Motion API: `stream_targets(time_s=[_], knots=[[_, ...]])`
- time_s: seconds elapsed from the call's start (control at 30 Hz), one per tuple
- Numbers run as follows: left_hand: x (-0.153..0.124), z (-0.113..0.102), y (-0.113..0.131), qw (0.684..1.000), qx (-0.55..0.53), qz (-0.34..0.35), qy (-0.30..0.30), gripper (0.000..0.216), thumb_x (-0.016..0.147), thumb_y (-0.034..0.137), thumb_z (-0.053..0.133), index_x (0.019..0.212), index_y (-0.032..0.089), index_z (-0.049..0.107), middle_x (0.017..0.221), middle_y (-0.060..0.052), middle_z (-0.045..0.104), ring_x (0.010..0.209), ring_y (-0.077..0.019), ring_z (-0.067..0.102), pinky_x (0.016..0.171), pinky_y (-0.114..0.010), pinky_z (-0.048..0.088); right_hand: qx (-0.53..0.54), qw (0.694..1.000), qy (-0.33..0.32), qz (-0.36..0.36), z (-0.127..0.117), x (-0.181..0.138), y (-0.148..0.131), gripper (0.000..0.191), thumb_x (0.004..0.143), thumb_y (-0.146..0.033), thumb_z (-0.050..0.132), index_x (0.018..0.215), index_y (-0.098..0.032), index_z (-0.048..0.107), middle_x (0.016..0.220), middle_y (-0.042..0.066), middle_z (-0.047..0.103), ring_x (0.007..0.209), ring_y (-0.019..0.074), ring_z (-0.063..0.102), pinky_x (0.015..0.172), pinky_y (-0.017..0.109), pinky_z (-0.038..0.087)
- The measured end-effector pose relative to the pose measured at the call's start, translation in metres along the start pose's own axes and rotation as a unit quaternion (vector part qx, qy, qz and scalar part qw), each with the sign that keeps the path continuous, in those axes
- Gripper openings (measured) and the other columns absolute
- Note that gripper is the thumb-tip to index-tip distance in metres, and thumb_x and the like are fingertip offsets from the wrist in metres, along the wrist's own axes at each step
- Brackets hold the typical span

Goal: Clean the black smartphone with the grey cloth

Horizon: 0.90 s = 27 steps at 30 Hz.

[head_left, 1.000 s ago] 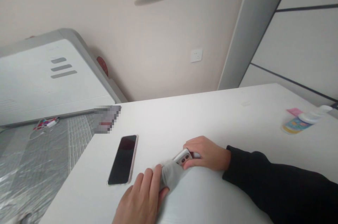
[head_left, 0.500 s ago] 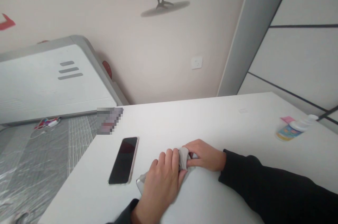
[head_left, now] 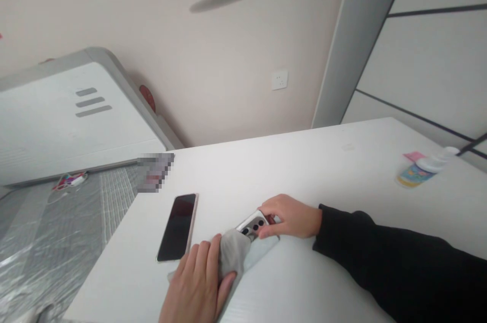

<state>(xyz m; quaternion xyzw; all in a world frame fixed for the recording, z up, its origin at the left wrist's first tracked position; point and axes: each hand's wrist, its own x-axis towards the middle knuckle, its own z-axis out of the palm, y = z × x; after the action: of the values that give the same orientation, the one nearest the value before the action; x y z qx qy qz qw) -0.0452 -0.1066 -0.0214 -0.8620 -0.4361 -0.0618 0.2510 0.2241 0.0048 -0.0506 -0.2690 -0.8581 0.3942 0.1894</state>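
A silver phone (head_left: 249,222) lies back side up on the white table, its dark camera lenses showing at the right end. My right hand (head_left: 291,217) grips that end between thumb and fingers. Over the rest of the phone rests a grey cloth (head_left: 231,252), which my left hand (head_left: 198,277) holds with its fingers bent over it and the thumb along its near side. The phone's left part is hidden under hand and cloth. To the left, a second phone (head_left: 178,229) lies with its black screen up, touched by neither hand.
A spray bottle (head_left: 418,173) lies tilted at the right of the white table (head_left: 297,160), beside a pink piece (head_left: 414,156). A blurred-out item (head_left: 155,173) sits at the table's left edge. Beyond are a plastic-covered bed (head_left: 76,226) and a wall socket (head_left: 279,80).
My left hand and the cloth have slid left and toward me along the phone, uncovering its camera lenses. My right hand stays at the phone's right end. The view has shifted slightly.
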Motion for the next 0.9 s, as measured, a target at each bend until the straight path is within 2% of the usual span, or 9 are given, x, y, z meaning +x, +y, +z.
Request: stream_targets(time_s=[0.1, 0.23, 0.3, 0.43, 0.57, 0.67, 0.77, 0.9], knots=[[0.025, 0.005, 0.017, 1.0, 0.001, -0.003, -0.013, 0.048, 0.11, 0.037, 0.021, 0.125, 0.004, 0.053, 0.096, -0.013, 0.065, 0.084, -0.0267, 0.065, 0.071, -0.04, 0.055, -0.018, 1.0, 0.006, 0.007, 0.001, 0.001, 0.0, 0.034, 0.09, -0.048, 0.074, 0.077, -0.017, 0.067, 0.071, -0.002, 0.062, 0.066, 0.0139, 0.054, 0.065, 0.026, 0.037], [0.066, 0.012, 0.039, 0.998, -0.026, 0.007, -0.06, 0.039, 0.104, 0.031, 0.038, 0.131, 0.005, 0.052, 0.101, -0.012, 0.066, 0.088, -0.0276, 0.064, 0.073, -0.041, 0.055, -0.042, 0.999, 0.01, 0.017, 0.001, 0.0, 0.001, 0.023, 0.085, -0.03, 0.079, 0.074, -0.017, 0.064, 0.073, -0.002, 0.062, 0.067, 0.0138, 0.054, 0.067, 0.026, 0.039], [0.074, 0.012, 0.041, 0.996, -0.041, 0.018, -0.072, 0.041, 0.102, 0.032, 0.044, 0.133, 0.007, 0.052, 0.104, -0.012, 0.066, 0.09, -0.0271, 0.064, 0.073, -0.041, 0.055, -0.048, 0.999, 0.008, 0.018, 0.001, 0.0, 0.002, 0.02, 0.084, -0.025, 0.079, 0.073, -0.017, 0.064, 0.074, -0.002, 0.063, 0.067, 0.0136, 0.054, 0.067, 0.026, 0.04], [0.056, 0.009, 0.024, 0.996, -0.049, 0.045, -0.053, 0.041, 0.106, 0.035, 0.04, 0.134, 0.007, 0.05, 0.104, -0.012, 0.067, 0.089, -0.0267, 0.065, 0.071, -0.039, 0.055, -0.041, 0.999, -0.005, 0.004, 0.002, 0.0, 0.001, 0.025, 0.083, -0.031, 0.082, 0.073, -0.018, 0.064, 0.07, -0.004, 0.06, 0.066, 0.0134, 0.054, 0.067, 0.025, 0.039], [0.021, 0.002, -0.003, 0.998, -0.05, 0.03, -0.017, 0.044, 0.11, 0.037, 0.023, 0.127, 0.009, 0.053, 0.096, -0.009, 0.068, 0.081, -0.0234, 0.066, 0.069, -0.035, 0.053, -0.018, 1.0, -0.008, -0.009, 0.002, 0.0, 0.001, 0.032, 0.089, -0.046, 0.076, 0.078, -0.017, 0.066, 0.07, -0.004, 0.059, 0.066, 0.0133, 0.054, 0.066, 0.025, 0.038], [0.003, 0.0, -0.012, 0.999, -0.028, 0.018, 0.005, 0.044, 0.111, 0.039, 0.024, 0.123, 0.01, 0.055, 0.093, -0.008, 0.068, 0.081, -0.0223, 0.066, 0.071, -0.034, 0.053, -0.012, 1.0, -0.009, -0.009, 0.0, 0.0, 0.0, 0.035, 0.091, -0.05, 0.073, 0.08, -0.018, 0.068, 0.07, -0.003, 0.059, 0.066, 0.0134, 0.055, 0.065, 0.025, 0.038], [0.003, 0.003, -0.005, 1.0, -0.003, 0.007, 0.016, 0.044, 0.11, 0.038, 0.025, 0.123, 0.01, 0.056, 0.096, -0.01, 0.069, 0.086, -0.0244, 0.066, 0.075, -0.037, 0.053, -0.014, 1.0, -0.009, -0.005, 0.0, 0.0, -0.001, 0.037, 0.091, -0.052, 0.072, 0.079, -0.018, 0.068, 0.069, -0.003, 0.058, 0.065, 0.0136, 0.054, 0.065, 0.026, 0.037], [0.033, 0.009, 0.022, 1.0, -0.021, 0.003, -0.004, 0.04, 0.106, 0.034, 0.034, 0.127, 0.007, 0.055, 0.103, -0.014, 0.07, 0.089, -0.0272, 0.067, 0.075, -0.04, 0.054, -0.02, 1.0, -0.008, -0.002, 0.001, 0.0, 0.0, 0.032, 0.088, -0.045, 0.077, 0.076, -0.018, 0.065, 0.069, -0.003, 0.058, 0.065, 0.0138, 0.053, 0.065, 0.026, 0.038]])
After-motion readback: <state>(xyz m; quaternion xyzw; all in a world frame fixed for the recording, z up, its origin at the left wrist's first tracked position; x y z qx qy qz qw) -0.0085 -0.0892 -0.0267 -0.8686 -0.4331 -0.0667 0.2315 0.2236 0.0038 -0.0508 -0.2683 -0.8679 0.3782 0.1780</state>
